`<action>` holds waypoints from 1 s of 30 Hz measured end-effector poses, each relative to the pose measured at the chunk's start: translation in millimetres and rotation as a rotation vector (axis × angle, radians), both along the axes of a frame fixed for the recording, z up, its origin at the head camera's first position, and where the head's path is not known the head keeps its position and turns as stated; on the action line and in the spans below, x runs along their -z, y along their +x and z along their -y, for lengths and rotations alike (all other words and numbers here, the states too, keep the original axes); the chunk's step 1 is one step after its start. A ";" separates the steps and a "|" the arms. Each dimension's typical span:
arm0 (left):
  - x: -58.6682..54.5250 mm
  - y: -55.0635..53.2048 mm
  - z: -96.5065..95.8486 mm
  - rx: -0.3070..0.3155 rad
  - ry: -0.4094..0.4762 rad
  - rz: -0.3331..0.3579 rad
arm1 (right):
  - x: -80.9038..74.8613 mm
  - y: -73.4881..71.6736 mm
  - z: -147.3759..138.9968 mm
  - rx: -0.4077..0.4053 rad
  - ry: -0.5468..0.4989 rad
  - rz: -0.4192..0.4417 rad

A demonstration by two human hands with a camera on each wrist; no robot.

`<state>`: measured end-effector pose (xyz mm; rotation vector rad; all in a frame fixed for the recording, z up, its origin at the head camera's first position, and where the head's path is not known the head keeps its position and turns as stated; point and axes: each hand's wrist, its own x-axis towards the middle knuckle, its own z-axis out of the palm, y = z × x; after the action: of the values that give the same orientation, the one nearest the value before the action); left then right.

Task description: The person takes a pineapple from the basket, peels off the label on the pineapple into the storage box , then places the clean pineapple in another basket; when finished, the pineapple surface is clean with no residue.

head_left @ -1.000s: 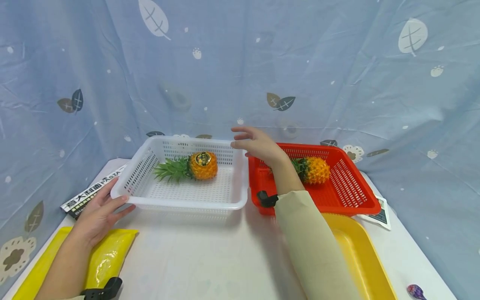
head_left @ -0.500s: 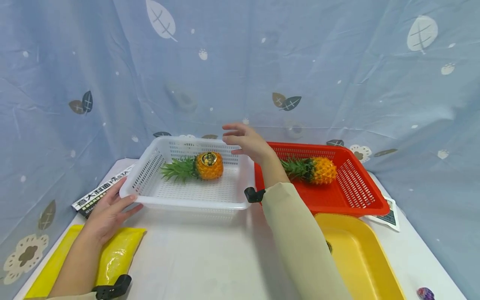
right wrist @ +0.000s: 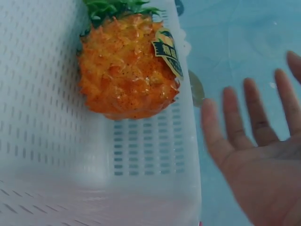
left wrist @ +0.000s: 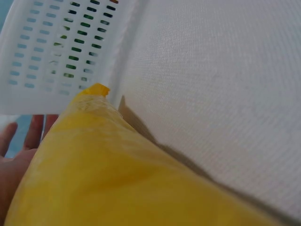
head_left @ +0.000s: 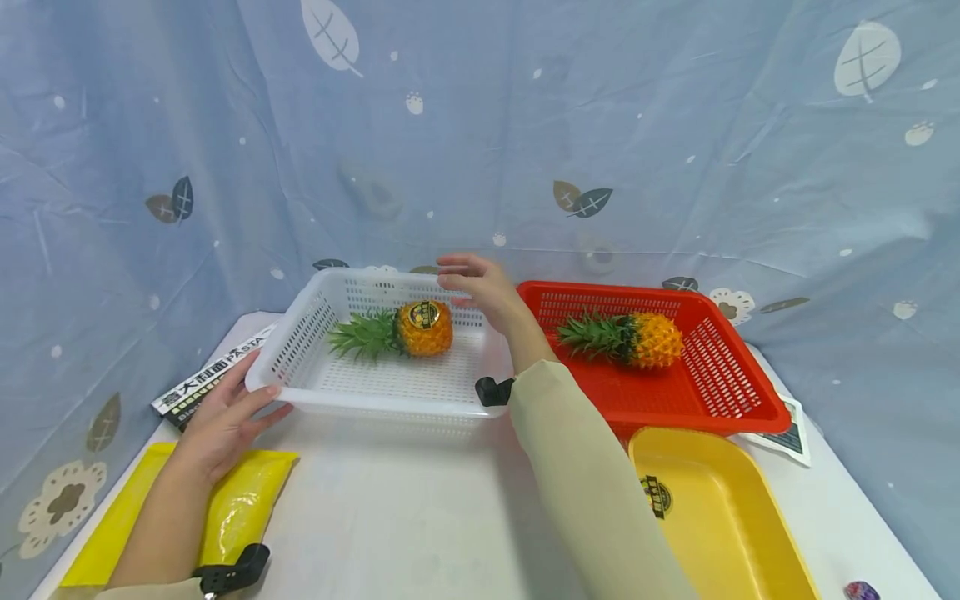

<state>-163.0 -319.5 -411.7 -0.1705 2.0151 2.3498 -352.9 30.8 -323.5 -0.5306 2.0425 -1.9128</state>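
Note:
A white plastic basket (head_left: 382,403) holds a pineapple (head_left: 425,328) lying on its side, leaves to the left, with a dark sticker on it. At the basket's front left corner is my left hand (head_left: 222,417), thumb at the rim and fingers extended; the left wrist view shows these fingers (left wrist: 34,133) just past the basket wall. My right hand (head_left: 480,287) is raised over the back right part of the basket. In the right wrist view, its fingers are spread and the palm holds nothing, with the pineapple (right wrist: 127,70) inside the basket beside it.
A red basket (head_left: 720,358) with another pineapple (head_left: 651,340) stands to the right. Before it sits a yellow tray (head_left: 720,517). A yellow packet (head_left: 240,504) and a pasta box (head_left: 187,392) lie left; a white packet (head_left: 791,437) and small purple item (head_left: 861,591) lie right.
My right hand has moved left over the white basket, uncovering more of the red basket and its pineapple. The view has shifted slightly. My left hand stays at the basket's corner.

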 end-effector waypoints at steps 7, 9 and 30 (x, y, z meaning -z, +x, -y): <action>0.1 1.7 1.8 -0.007 0.007 0.009 | 14.2 -4.6 5.7 -0.071 0.294 0.033; 0.3 2.1 2.0 -0.007 0.010 0.012 | 19.1 -5.4 7.0 -0.087 0.365 0.036; -2.9 0.3 -4.1 -0.035 -0.096 0.027 | 39.8 -12.5 18.8 -0.151 0.540 0.017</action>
<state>-162.7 -315.4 -408.8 -0.2412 2.1309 2.2590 -365.4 12.0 -363.3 -0.5059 2.3035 -1.2013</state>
